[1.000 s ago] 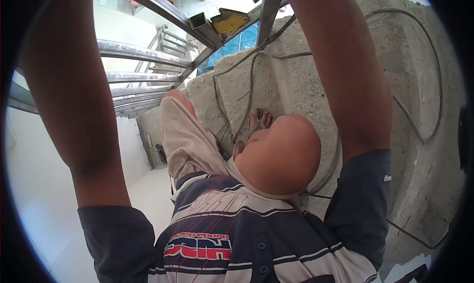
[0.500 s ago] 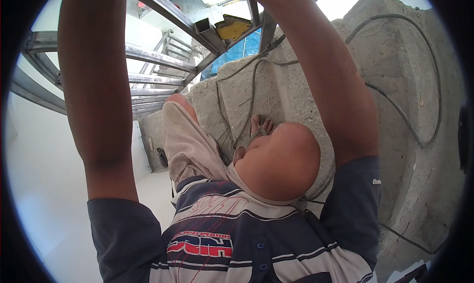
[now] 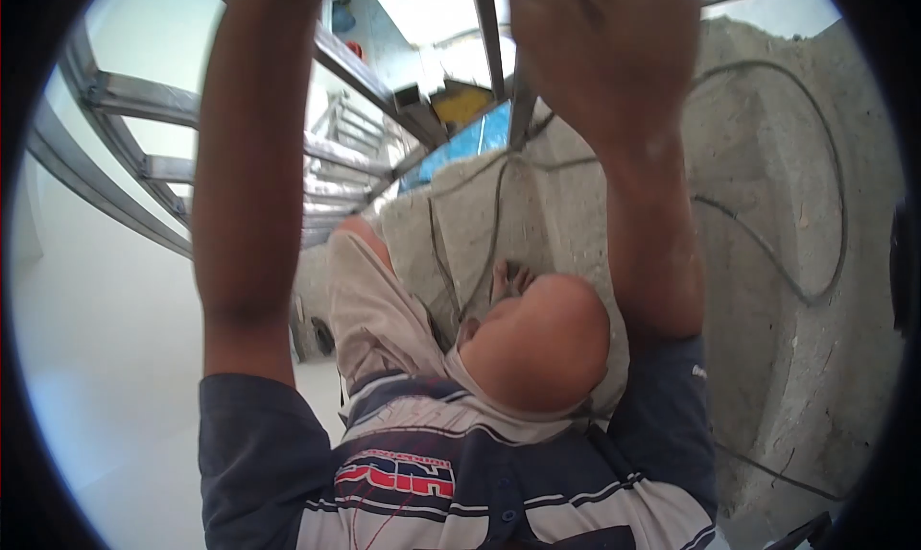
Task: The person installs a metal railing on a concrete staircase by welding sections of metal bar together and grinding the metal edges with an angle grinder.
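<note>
Beside the concrete steps (image 3: 576,209) and near the right hand (image 3: 604,56), the metal railing (image 3: 149,99) looked stiff, heavy and best gripped mid-bar, though I could not tell either hand's fingers' opening or hold.

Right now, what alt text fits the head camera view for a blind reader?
A person in a striped shirt reaches both arms upward near metal bars; the right hand, blurred, is cut off at the top edge and the left hand is out of frame. Below, a bent bare knee and looping cable show against rough grey concrete.
</note>
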Tool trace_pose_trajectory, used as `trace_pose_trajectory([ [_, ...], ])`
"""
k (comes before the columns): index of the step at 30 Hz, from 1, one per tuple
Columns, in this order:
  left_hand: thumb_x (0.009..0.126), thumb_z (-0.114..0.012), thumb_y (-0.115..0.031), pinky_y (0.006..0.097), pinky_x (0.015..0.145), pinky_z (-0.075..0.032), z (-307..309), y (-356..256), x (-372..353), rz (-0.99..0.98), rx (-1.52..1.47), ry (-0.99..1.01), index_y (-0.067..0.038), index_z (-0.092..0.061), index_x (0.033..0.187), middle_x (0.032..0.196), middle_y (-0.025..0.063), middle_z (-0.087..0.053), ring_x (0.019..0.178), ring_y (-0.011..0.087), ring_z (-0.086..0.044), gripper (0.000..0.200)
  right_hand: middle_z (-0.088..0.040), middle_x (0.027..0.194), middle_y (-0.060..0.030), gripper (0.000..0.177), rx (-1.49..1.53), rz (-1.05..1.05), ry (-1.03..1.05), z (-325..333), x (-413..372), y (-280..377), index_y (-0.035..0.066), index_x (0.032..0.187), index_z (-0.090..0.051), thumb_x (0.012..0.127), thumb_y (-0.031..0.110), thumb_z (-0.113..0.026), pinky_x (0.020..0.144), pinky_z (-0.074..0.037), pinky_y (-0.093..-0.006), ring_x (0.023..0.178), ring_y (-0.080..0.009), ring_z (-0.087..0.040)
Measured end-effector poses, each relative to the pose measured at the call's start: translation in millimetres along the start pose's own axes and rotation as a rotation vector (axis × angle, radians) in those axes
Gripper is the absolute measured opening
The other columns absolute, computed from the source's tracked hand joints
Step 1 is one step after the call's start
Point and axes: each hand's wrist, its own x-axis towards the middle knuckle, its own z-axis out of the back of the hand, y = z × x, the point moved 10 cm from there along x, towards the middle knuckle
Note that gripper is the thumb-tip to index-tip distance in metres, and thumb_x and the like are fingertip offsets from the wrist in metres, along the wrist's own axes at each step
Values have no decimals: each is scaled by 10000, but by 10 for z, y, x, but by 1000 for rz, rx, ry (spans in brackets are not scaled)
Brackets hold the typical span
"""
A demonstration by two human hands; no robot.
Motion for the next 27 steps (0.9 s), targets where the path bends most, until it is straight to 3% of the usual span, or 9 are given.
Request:
trace_pose_trajectory([
  [1,913,-622,-631,574,1105,-384,-31,52,-49,0,-11,9,13,-671,1239,1082,158,-723,1106,333,-664,723,-660,1152,-174,418,9,38,-50,71,-12,29,-47,1301,-562,987,211,-658,884,-486,-337,1040,-217,-627],
  [2,914,-620,-633,575,1110,-381,-98,181,-59,-3,-42,18,13,-672,1241,1084,157,-724,1110,333,-663,726,-704,1009,-67,355,-369,50,-237,186,-36,86,-49,1150,-693,984,265,-703,693,-510,-238,831,-98,-639],
  [4,924,-661,-122,345,849,-543,32,526,10,159,331,103,-19,-698,1181,918,94,-713,923,236,-708,279,-735,986,-76,268,-263,-39,-432,430,-65,33,-44,1143,-724,956,147,-739,752,-527,-253,907,-112,-664],
  [5,897,-789,-401,347,917,-518,40,755,2,364,75,46,1,-637,1266,1059,114,-724,1012,191,-668,567,-729,983,-65,286,-336,-43,-467,549,-68,-57,-21,1179,-720,970,174,-723,747,-527,-246,883,-107,-663],
  [6,931,-775,-252,331,921,-529,-3,640,-2,371,-42,40,18,-613,1283,1117,114,-709,1039,182,-665,472,-702,944,-65,283,-268,-91,-496,584,-45,-96,22,1135,-718,964,247,-718,748,-530,-294,852,-143,-668],
  [10,968,-714,-127,344,978,-546,-207,661,19,347,-427,108,58,-539,1335,1192,146,-676,1092,189,-663,446,-673,1031,-85,355,-155,-153,-382,552,65,-216,-5,1217,-667,972,251,-702,830,-529,-306,920,-172,-672],
  [20,942,-737,-123,347,928,-571,-110,625,-66,334,-440,53,46,-574,1305,1155,140,-699,1056,208,-691,432,-683,1064,-85,484,54,-202,-250,286,53,-437,-14,1365,-593,986,265,-706,825,-522,-293,938,-130,-642],
  [24,955,-731,-161,327,874,-572,-65,617,-78,356,-339,72,38,-579,1307,1134,122,-714,1042,190,-697,431,-708,1114,-100,468,141,-292,-247,288,-6,-463,-9,1364,-597,985,243,-706,898,-514,-283,1005,-135,-656],
  [27,924,-776,-225,285,807,-535,54,619,-90,342,-136,40,33,-645,1243,1044,96,-729,908,139,-677,431,-718,1139,-118,435,172,-309,-262,286,-50,-564,-17,1332,-613,981,222,-706,941,-508,-307,1052,-152,-656],
])
